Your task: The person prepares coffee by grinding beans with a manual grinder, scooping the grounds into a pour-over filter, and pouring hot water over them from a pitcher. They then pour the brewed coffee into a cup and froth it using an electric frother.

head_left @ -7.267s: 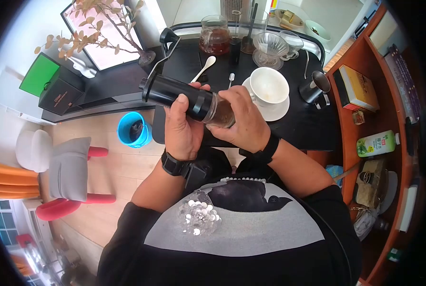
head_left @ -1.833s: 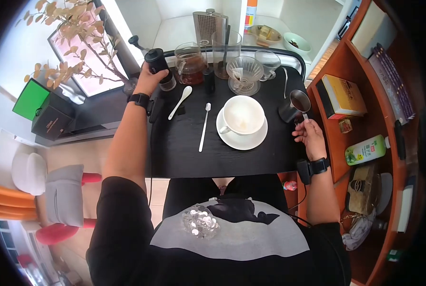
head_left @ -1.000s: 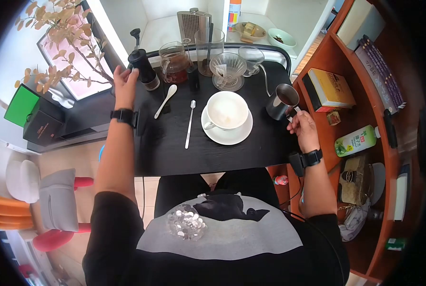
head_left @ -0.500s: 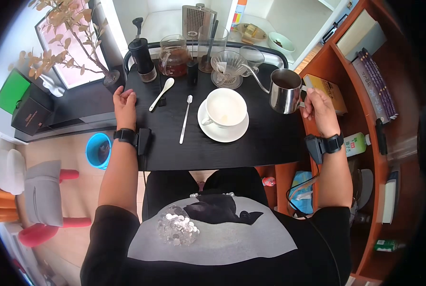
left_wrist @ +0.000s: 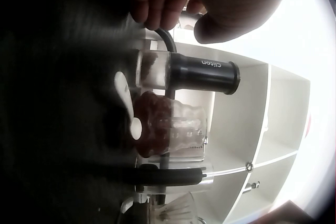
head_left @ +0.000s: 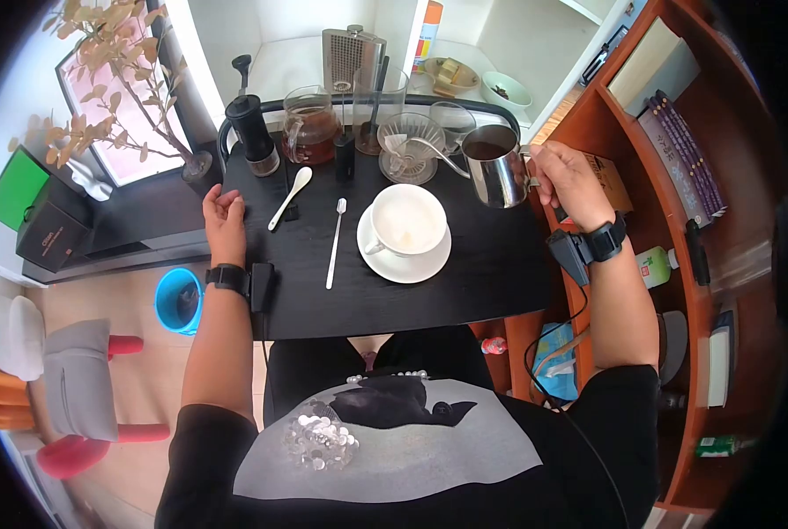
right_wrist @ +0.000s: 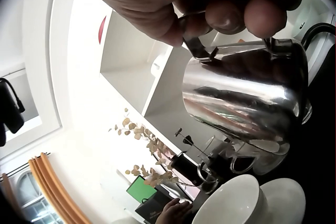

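Note:
My right hand (head_left: 572, 179) grips the handle of a small steel gooseneck kettle (head_left: 497, 176) holding dark liquid. The kettle is raised over the table's right side, its thin spout pointing left toward the ribbed glass coffee dripper (head_left: 409, 167). In the right wrist view, curled fingers wrap the handle above the shiny kettle body (right_wrist: 241, 87). At the table's left edge my left hand (head_left: 225, 225) lies with loosely bent fingers, holding nothing. Beyond it stands the black hand coffee grinder (head_left: 251, 132), grounds in its glass base. A white cup (head_left: 409, 219) sits on a saucer (head_left: 429, 267).
A glass pot of reddish-brown liquid (head_left: 310, 141) and a tall glass beaker (head_left: 381, 97) stand at the back. A white spoon (head_left: 290, 198) and a slim stirring spoon (head_left: 335, 245) lie left of the cup. A wooden shelf (head_left: 667, 353) borders the right.
The grinder, earlier in both hands, now stands at the back left, released by my left hand, which drew back. My right hand took the kettle, lifted it and moved it left.

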Tool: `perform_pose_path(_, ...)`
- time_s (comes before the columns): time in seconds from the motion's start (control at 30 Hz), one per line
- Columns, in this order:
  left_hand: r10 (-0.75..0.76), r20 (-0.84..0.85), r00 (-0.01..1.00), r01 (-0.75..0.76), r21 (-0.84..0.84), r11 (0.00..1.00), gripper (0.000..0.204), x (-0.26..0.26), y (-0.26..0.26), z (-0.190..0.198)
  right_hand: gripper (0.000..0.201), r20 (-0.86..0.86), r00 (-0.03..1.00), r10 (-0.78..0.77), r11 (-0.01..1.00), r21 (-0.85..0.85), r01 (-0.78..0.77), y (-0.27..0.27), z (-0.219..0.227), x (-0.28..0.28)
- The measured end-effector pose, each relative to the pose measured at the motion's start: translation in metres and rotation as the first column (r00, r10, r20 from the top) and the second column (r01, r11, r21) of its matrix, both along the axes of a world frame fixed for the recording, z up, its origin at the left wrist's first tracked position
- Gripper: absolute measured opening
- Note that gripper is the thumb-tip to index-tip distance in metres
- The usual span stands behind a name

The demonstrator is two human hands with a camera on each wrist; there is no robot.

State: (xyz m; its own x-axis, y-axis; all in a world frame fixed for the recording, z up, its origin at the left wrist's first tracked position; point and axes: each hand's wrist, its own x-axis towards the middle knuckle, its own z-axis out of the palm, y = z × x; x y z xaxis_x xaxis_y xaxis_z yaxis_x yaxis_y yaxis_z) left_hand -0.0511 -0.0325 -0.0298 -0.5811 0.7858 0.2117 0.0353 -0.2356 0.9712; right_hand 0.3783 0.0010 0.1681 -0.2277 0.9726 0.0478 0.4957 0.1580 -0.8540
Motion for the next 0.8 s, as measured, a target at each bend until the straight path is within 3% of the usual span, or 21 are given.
perform_pose_path(0.8, -0.005, -0.004, 1.000, 0.005, 0.002, 1.000, 0.041, 0.002, 0.000, 0.002, 0.033, 0.016, 1.000, 0.012, 1.000, 0.012, -0.012, -0.005, 0.008, -0.004)
